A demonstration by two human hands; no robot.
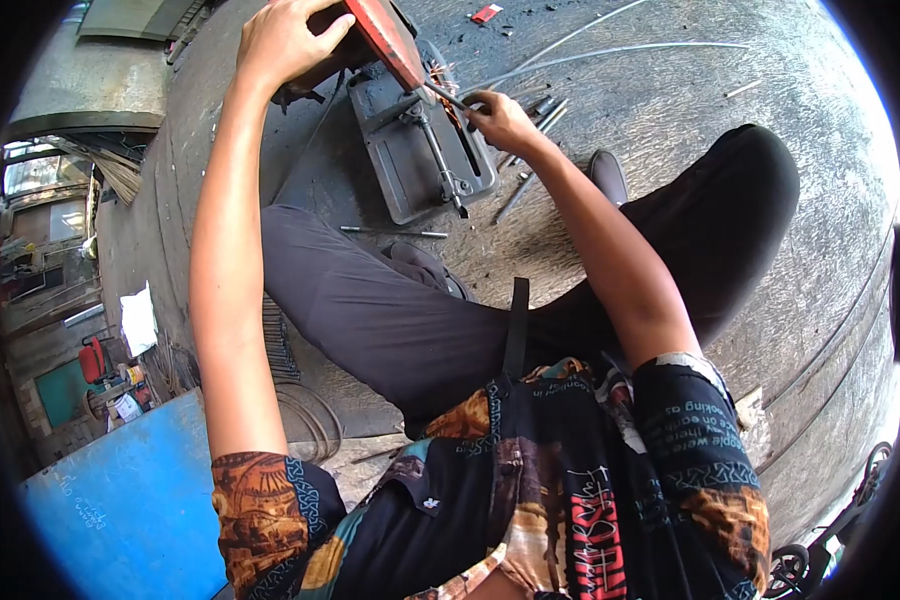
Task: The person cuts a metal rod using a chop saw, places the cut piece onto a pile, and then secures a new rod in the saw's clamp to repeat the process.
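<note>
My left hand (288, 42) is at the top edge of the view, its thumb against the side of a red cutting machine (385, 42) and its fingers bent over it, partly cut off by the frame. Closed around a thin metal rod (444, 95), my right hand (502, 122) is to the right of the machine's lower end. The rod's far end meets the machine, where orange sparks show. Below lies the grey metal base (402, 172) with a screw clamp (436, 150).
Long thin rods (620, 50) lie on the floor at upper right, short metal pieces (515, 197) beside the base. My legs (370, 310) are spread around the work spot. A blue sheet (130, 500) is at lower left, a wire coil (310, 420) near it.
</note>
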